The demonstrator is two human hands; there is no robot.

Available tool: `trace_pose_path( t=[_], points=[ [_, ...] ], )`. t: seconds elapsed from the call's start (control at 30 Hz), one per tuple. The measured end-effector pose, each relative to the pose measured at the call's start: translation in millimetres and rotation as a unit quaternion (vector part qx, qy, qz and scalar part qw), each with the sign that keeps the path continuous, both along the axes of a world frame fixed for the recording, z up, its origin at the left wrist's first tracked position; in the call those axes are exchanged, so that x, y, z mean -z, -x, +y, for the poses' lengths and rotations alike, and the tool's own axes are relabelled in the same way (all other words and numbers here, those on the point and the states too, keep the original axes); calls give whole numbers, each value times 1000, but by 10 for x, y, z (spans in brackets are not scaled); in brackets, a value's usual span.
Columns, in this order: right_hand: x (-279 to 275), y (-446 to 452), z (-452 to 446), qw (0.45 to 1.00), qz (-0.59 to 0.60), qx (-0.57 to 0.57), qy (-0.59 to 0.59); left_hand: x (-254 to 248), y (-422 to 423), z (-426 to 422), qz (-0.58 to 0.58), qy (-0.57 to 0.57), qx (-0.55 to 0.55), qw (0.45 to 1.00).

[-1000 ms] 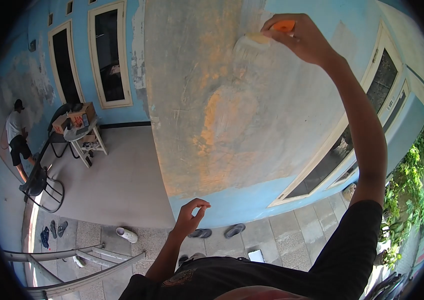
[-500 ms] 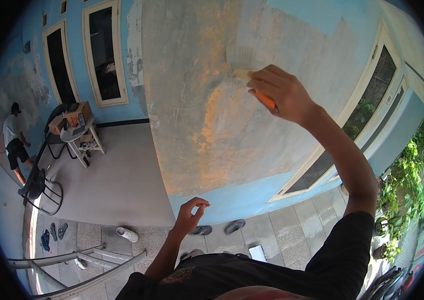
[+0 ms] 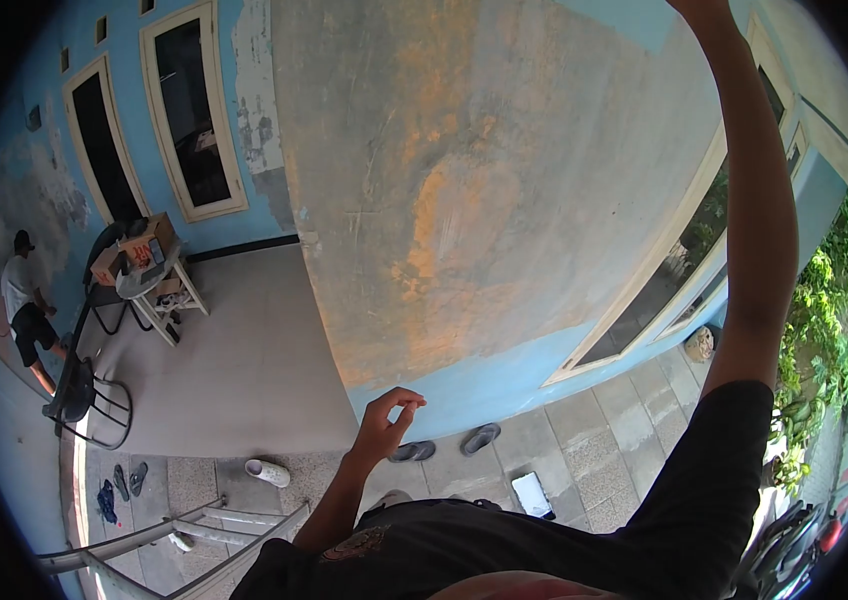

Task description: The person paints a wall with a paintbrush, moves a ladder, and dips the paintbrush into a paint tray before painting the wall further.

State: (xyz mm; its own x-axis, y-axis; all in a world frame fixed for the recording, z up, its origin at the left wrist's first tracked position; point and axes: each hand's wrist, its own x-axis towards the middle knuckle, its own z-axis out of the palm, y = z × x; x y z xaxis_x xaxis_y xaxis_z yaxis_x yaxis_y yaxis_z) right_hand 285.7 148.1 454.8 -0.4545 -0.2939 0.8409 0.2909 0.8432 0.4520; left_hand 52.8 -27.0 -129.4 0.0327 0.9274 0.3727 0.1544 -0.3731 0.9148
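Observation:
My right arm (image 3: 759,220) reaches up along the right side, and its hand is cut off by the top edge of the view. Whatever that hand holds is out of sight. In front of me stands a wall (image 3: 364,200) with bare grey plaster, orange patches and leftover light blue paint. Low before this wall is my left hand (image 3: 384,425), its fingers curled in toward the thumb. Nothing shows in it, and it appears apart from the wall.
A metal ladder (image 3: 144,545) stands at lower left. Sandals (image 3: 481,438), a phone-like white-faced object (image 3: 532,495) and a white cylinder (image 3: 267,472) lie on the paving. Further left are a person (image 3: 24,300), a chair (image 3: 69,395) and a table (image 3: 169,270) with boxes. Plants (image 3: 809,370) grow at right.
My right hand, which held a wide pale-ended tool with an orange handle against the wall, has moved up and right out of the frame. My left hand stays curled in much the same place.

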Motion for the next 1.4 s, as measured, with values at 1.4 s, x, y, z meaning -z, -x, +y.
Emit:
trace_pose_path(
  t=[1.4],
  points=[
    [3825,-72,-285,875,-109,59,468,178,630,-30,19,22,77,997]
  ],
)
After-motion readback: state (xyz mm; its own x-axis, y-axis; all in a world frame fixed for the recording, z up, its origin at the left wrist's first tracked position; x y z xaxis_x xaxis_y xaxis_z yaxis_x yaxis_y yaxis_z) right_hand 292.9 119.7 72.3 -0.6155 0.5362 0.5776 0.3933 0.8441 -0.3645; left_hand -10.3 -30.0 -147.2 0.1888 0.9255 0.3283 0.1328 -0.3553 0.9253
